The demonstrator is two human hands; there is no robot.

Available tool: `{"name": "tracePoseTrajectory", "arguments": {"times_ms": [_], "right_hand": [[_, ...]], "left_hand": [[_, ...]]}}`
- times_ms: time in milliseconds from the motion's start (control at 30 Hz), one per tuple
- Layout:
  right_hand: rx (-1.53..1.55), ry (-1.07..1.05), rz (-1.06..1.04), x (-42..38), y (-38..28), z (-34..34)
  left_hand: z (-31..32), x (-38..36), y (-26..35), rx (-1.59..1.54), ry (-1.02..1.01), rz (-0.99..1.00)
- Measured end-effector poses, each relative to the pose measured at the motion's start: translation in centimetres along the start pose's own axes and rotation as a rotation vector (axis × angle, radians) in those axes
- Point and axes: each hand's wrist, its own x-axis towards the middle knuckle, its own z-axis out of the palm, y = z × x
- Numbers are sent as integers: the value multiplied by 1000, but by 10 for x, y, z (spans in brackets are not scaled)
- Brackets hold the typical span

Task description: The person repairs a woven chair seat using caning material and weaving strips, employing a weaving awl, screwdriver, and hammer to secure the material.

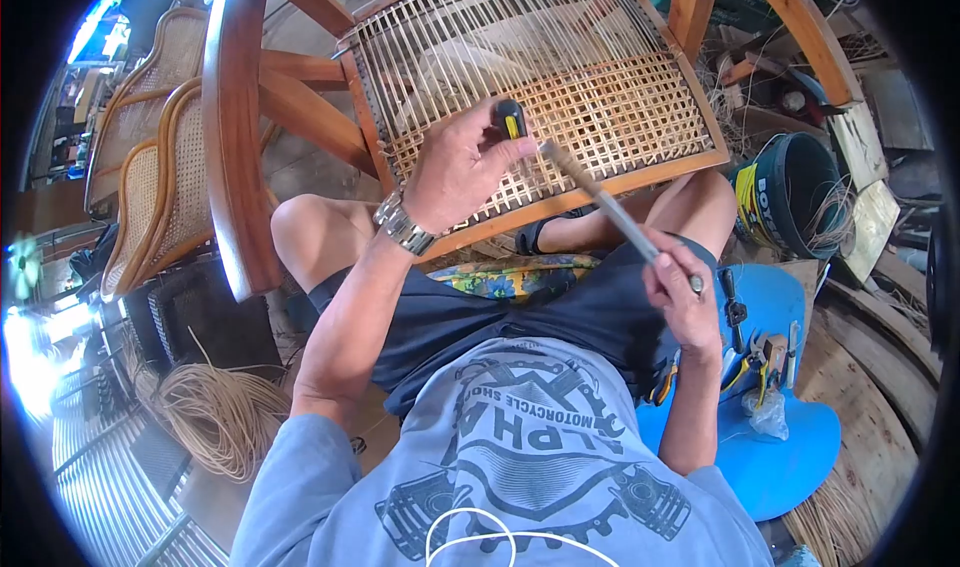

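My left hand [462,172], with a metal watch on its wrist, is closed on a screwdriver [511,120] with a black and yellow handle. The screwdriver is held over the woven cane seat [620,102] of a wooden chair; its tip is hard to make out. In my right hand [680,292] is a long grey-handled tool [625,224], apparently a hammer seen edge-on. Its brownish far end lies just right of my left fingers. Cane is woven in a grid on the near part of the seat, while single-direction strands span the far part.
A blue plastic surface [800,467] at my right carries pliers [740,372] and other small tools. Beyond it stands a dark bucket [795,192]. A coil of cane [215,417] lies at left, below cane-backed chairs [180,157]. The wooden chair leg [235,157] rises close by my left knee.
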Motion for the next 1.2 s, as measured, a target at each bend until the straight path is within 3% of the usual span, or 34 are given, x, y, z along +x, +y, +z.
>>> {"name": "tracePoseTrajectory", "arguments": {"times_ms": [100,267,400,500,667,933,1000,1200], "right_hand": [[177,105,-51,1,4,-6],[73,82,-2,-9,4,5],[15,4,11,-24,12,-7],[160,121,10,-36,22,-18],[240,237,12,-38,25,-23],[356,153,-58,-16,19,7],[364,148,-46,-11,18,15],[162,16,-3,-10,21,26]], "left_hand": [[0,-6,-2,-92,61,9],[9,-9,-3,48,-49,-27],[-8,-15,-3,-131,-56,-74],[-33,-27,-18,-244,201,-86],[-47,-39,-42,-394,347,-92],[-26,-14,-32,-336,382,-66],[-26,-7,-27,-170,303,-77],[-15,1,-29,-132,299,-44]]}}
